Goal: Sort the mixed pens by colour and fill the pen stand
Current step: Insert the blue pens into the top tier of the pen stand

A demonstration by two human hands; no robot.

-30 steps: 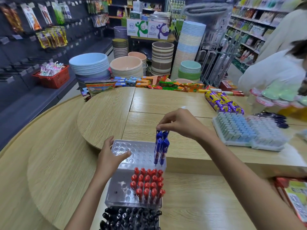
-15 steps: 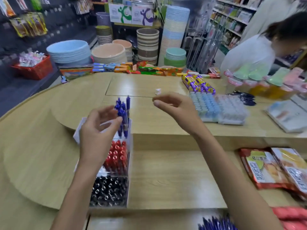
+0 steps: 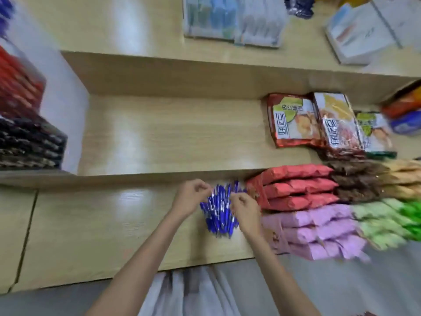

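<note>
On the counter (image 3: 109,226), blue pens (image 3: 218,213) between left hand (image 3: 190,199) and right hand (image 3: 247,210) fingers (image 3: 235,198)

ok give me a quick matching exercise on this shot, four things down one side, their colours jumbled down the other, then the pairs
Things
1. loose pens on the low shelf
2. far packet stack, right beside them
3. near packet stack, just in front of that one
4. pens at the near end of the pen stand

Colours
a. purple
b. black
c. blue
d. red

Pairs: 1-c, 2-d, 3-a, 4-b
</note>
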